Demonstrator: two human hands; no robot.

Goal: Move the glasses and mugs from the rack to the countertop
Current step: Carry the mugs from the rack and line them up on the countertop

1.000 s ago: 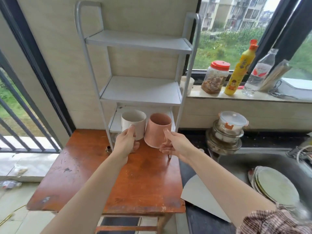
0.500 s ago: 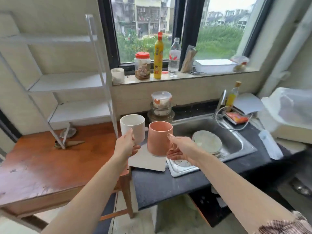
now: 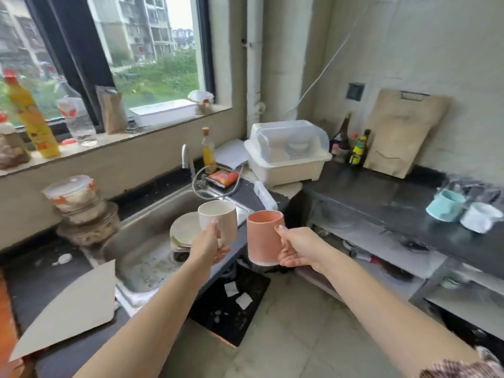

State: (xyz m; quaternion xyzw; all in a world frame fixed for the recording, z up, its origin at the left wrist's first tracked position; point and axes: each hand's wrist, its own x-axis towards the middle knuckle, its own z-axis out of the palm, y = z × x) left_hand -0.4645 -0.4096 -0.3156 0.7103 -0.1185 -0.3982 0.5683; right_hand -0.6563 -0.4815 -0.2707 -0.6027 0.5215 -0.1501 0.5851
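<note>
I am holding two mugs up in the air: my left hand [image 3: 208, 245] has its fingers wrapped around one white mug [image 3: 218, 221], and my right hand [image 3: 297, 248] grips one pink mug [image 3: 263, 237]. Two more cups, one blue cup [image 3: 445, 205] and one white cup [image 3: 480, 216], sit side by side on the dark desk [image 3: 381, 197] at my right. The sink [image 3: 147, 241] below my left hand has a stack of plates [image 3: 184, 231] in it.

Four mugs total: white mug [image 3: 218, 221] and pink mug [image 3: 264, 236] held up, a teal mug [image 3: 445, 205] plus another white one [image 3: 480, 216] on the countertop [image 3: 381, 203]. Two hands.
</note>
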